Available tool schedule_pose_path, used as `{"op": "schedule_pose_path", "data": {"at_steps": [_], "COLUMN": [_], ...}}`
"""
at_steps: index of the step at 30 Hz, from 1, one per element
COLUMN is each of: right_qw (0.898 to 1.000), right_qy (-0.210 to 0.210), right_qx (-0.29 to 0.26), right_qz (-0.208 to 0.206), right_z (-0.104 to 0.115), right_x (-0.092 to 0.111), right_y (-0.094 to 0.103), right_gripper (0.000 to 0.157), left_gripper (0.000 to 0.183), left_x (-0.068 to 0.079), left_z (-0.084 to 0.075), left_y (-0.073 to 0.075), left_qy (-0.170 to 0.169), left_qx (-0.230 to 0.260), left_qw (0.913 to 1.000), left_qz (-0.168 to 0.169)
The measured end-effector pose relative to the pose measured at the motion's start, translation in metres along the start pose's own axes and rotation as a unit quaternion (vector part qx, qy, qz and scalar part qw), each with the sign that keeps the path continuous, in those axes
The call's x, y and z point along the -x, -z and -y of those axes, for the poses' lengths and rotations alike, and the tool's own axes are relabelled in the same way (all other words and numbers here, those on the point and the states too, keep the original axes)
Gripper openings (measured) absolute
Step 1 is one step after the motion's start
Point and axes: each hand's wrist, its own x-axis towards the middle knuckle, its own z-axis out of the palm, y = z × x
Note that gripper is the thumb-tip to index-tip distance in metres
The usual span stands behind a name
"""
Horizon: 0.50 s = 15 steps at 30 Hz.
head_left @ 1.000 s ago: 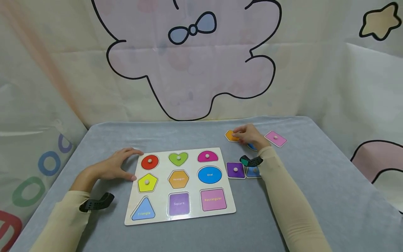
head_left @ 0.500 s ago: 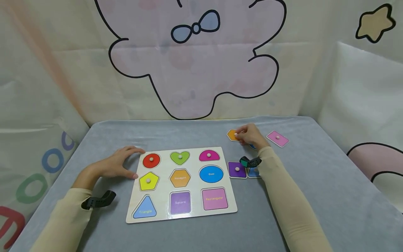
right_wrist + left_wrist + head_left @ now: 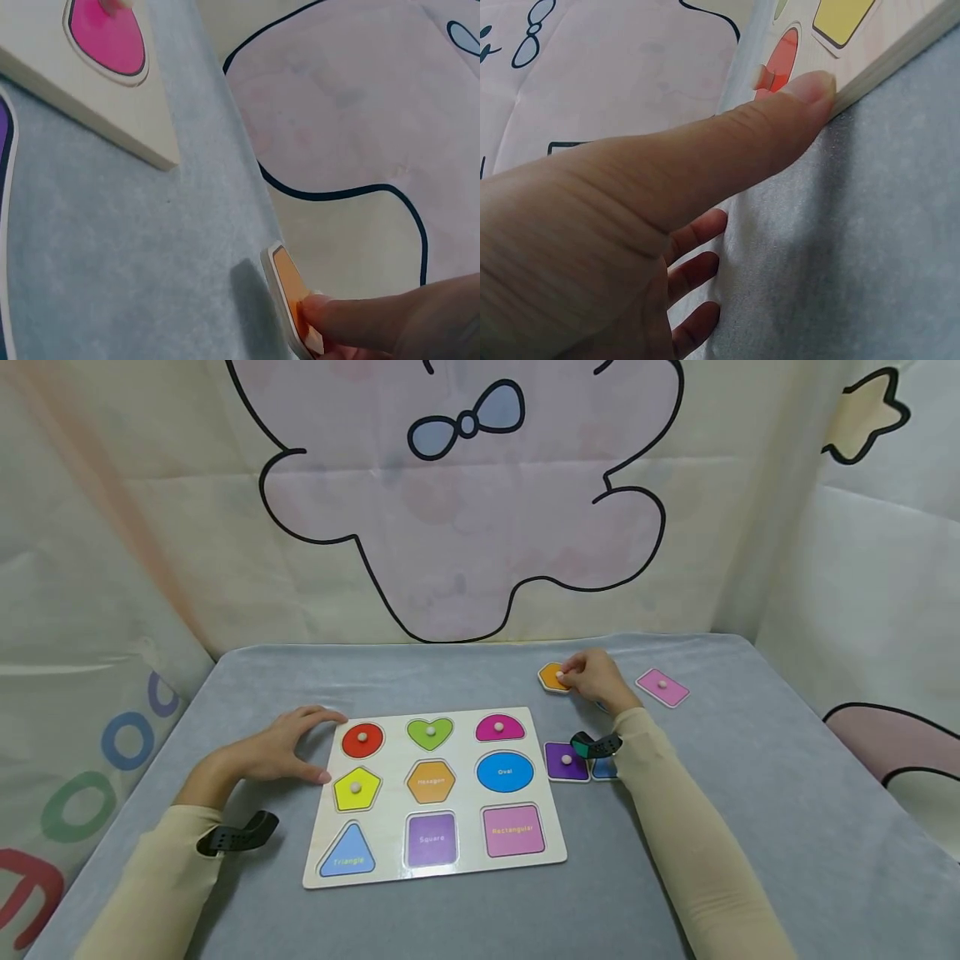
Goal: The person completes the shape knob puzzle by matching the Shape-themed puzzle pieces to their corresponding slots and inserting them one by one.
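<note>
Pinching the orange piece (image 3: 551, 678) at far right, the right hand (image 3: 596, 681) needs steadiness; relaxed left hand (image 3: 277, 749) touches the board (image 3: 467, 785)

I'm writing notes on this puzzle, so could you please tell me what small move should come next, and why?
I would probably carry the orange hexagon piece to the Hexagon slot on the board: the right grip holds that piece, that slot has no knobbed piece in it, and the left grip touches the board at its edge.
</note>
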Motion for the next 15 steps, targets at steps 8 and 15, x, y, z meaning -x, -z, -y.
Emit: {"op": "schedule_pose_path", "data": {"at_steps": [8, 15], "right_qw": [0.999, 0.995], "right_qy": [0.036, 0.089], "right_qx": [0.01, 0.003], "right_qz": [0.017, 0.049], "right_z": [0.013, 0.028], "right_x": [0.01, 0.018], "right_y": [0.004, 0.004], "right_gripper": [0.021, 0.02], "left_gripper": [0.086, 0.086], "left_x": [0.0, 0.001], "left_z": [0.0, 0.002], "left_y": [0.0, 0.0], "left_qy": [-0.005, -0.008], "left_qx": [0.0, 0.001], "left_qw": [1.0, 1.0], "left_qz": [0.0, -0.002]}}
